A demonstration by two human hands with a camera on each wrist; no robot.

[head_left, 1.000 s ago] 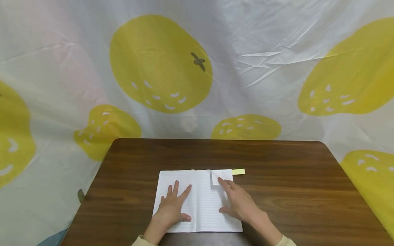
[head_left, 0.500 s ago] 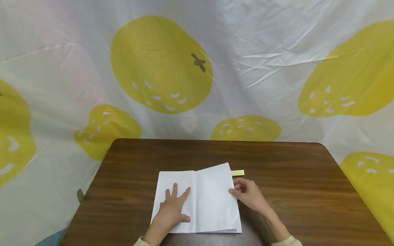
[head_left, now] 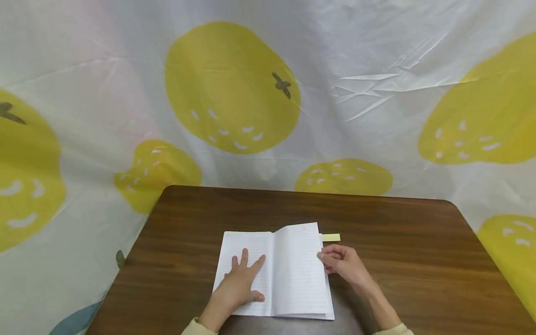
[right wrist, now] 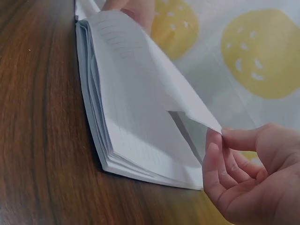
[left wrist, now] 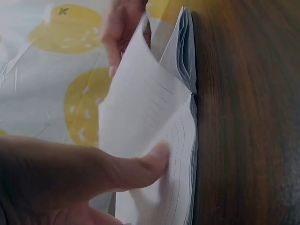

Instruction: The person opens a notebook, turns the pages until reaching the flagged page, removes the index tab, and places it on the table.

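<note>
An open lined notebook [head_left: 293,279] lies on the brown table [head_left: 398,242], near its front edge. My left hand [head_left: 244,274] rests flat on the left page, fingers spread; in the left wrist view its thumb [left wrist: 140,168] presses the paper. My right hand [head_left: 331,260] is at the notebook's right edge, fingers curled. It holds the edge of one right-hand page [right wrist: 154,89] between thumb and fingertips, raised off the stack of pages [right wrist: 101,140]. The lifted page [left wrist: 140,103] arches above the rest.
A small yellow sticky tab [head_left: 331,237] pokes out beside the notebook's top right corner. A white plastic sheet with yellow fruit prints [head_left: 230,88] hangs behind and around the table. Bare wood extends left, right and behind the notebook.
My right hand left the folded top corner of the right page, moved to the right edge and lifted a page. My left hand stayed flat on the left page.
</note>
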